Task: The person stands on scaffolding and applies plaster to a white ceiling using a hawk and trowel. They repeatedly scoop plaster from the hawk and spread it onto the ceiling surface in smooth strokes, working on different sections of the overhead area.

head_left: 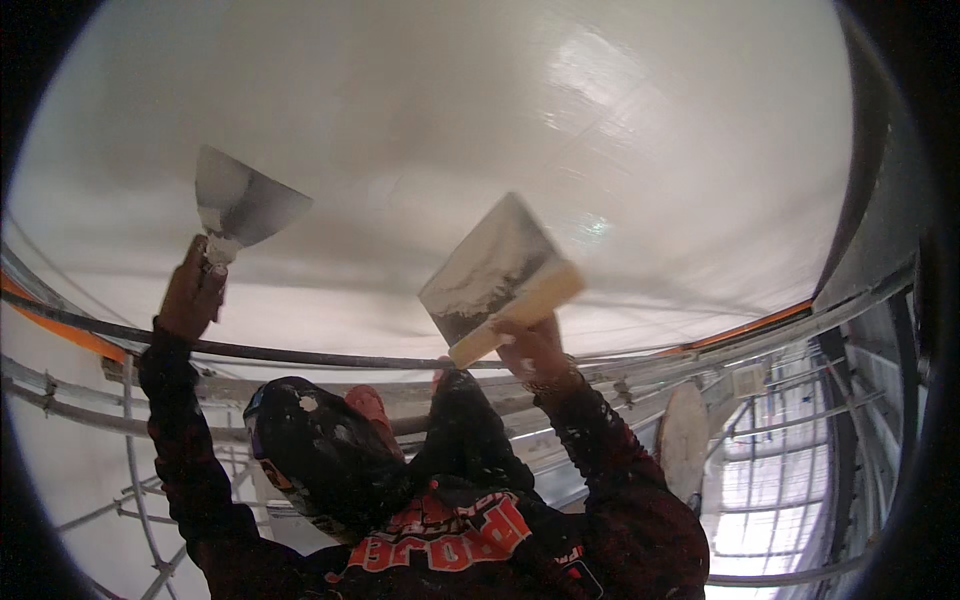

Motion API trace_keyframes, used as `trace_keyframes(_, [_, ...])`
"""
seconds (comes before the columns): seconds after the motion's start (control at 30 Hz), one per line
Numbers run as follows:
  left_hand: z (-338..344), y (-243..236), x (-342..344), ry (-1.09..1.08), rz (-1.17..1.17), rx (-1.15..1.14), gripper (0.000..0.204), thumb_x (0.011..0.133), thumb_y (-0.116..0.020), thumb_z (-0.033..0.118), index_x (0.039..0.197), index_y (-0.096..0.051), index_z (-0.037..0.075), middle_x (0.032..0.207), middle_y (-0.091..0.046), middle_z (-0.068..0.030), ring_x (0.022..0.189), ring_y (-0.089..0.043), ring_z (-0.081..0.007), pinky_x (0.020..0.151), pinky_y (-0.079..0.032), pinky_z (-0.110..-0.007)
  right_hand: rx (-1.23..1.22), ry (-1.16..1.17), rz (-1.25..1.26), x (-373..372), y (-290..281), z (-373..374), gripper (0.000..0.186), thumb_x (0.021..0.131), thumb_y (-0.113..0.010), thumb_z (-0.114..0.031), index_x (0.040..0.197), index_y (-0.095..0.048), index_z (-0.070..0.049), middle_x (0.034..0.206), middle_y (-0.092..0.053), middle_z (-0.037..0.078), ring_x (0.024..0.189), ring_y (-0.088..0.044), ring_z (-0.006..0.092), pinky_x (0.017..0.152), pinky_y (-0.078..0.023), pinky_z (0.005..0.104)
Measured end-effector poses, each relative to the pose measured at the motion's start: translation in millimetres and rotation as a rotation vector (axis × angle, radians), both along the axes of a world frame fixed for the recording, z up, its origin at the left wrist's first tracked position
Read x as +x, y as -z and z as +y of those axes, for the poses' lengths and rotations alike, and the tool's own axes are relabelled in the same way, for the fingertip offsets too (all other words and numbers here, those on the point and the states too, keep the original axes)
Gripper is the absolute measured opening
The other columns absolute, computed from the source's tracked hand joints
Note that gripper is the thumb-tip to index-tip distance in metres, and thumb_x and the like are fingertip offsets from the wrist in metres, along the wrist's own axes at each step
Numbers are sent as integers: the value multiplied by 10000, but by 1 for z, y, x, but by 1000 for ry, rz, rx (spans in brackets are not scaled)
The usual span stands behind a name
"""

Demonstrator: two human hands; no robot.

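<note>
My left hand [194, 292] is raised and closed around the handle of a putty knife [245, 198]. Its broad, flared metal blade points up, and pale filler is caked near the neck. With my right hand [538, 352] I grip a wide flat-bladed trowel [490, 268] by its pale yellow handle. A patch of light filler lies on that blade. Both blades are in front of a large smooth off-white wall surface [400, 120]; whether either touches it I cannot tell. The surface has a glossy, wet-looking area at the upper right.
A dark scaffold rail [280, 352] runs across in front of me, with further grey scaffold tubes [140, 480] below at the left. An orange strip [60, 322] edges the white surface. A rounded, pale-smeared board [683, 440] stands to my right, near a brightly lit gridded area [775, 490].
</note>
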State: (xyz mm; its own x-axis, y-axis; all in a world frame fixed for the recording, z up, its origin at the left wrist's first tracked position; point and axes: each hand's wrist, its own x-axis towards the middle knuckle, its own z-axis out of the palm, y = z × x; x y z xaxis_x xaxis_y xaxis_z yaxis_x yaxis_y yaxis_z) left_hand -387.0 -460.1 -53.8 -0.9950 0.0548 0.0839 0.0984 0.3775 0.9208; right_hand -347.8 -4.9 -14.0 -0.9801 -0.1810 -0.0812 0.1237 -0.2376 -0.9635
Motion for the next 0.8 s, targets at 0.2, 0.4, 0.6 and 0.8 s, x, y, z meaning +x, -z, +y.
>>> trace_keyframes(0.2, [90, -51, 66, 370, -325, 651, 198, 938, -541, 264, 946, -541, 66, 748, -575, -19, 586, -564, -108, 529, -518, -264, 362, 183, 551, 31, -22, 26, 387, 794, -617, -77, 1164, -511, -39, 1032, -572, 90, 996, -578, 221, 985, -417, 463])
trace_keyframes(0.4, [141, -107, 96, 582, -507, 267, 513, 938, -441, 509, 903, -570, 14, 684, -565, -57, 540, -555, -125, 461, -447, -259, -147, -138, 406, 51, 35, 107, 432, 875, -571, -239, 1290, -472, -171, 1149, -518, 57, 1150, -470, 248, 1072, -288, 527])
trace_keyframes(0.6, [146, -115, 96, 531, -450, 130, 527, 964, -383, 495, 917, -596, 15, 696, -568, -48, 637, -556, -136, 602, -466, -283, -63, -349, 960, 51, -49, 19, 456, 847, -600, -149, 1282, -491, -228, 1234, -471, 72, 1206, -415, 315, 1078, -270, 594])
trace_keyframes(0.8, [157, -121, 86, 614, -393, -27, 496, 971, -376, 457, 910, -578, 9, 716, -573, -100, 640, -561, -183, 598, -469, -310, 156, -568, 1221, 32, -62, 16, 486, 749, -709, -178, 1210, -559, -216, 1311, -456, 113, 1270, -360, 380, 1088, -255, 621])
